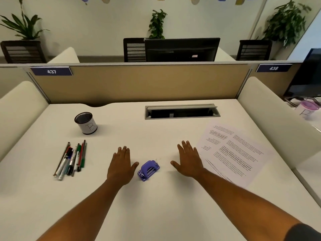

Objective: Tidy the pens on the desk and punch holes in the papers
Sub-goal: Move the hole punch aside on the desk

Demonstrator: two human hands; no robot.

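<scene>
White laminate covers the desk (156, 206), and the small purple plastic hole punch (148, 170) near its middle serves as the landmark here. Just left of the punch, the left hand (120, 166) lies palm down on the desk with straight, slightly spread fingers, gripping nothing; its thumb reaches toward the punch but stays just apart from it. To the right of the punch, the right hand (188, 161) lies flat in the same way, fingers relaxed and holding nothing, its outer edge touching or nearly touching the printed white paper sheets (232, 152). These sheets lie fanned and tilted to the right of the punch, beyond the right hand. Well to the left of the punch, past the left hand, a loose bundle of pens and markers (72, 160) lies on the desk, roughly parallel. Behind the pens, farther from the punch and to its left, stands an upright black mesh pen cup (86, 122) wrapped in a white label marked B.
</scene>
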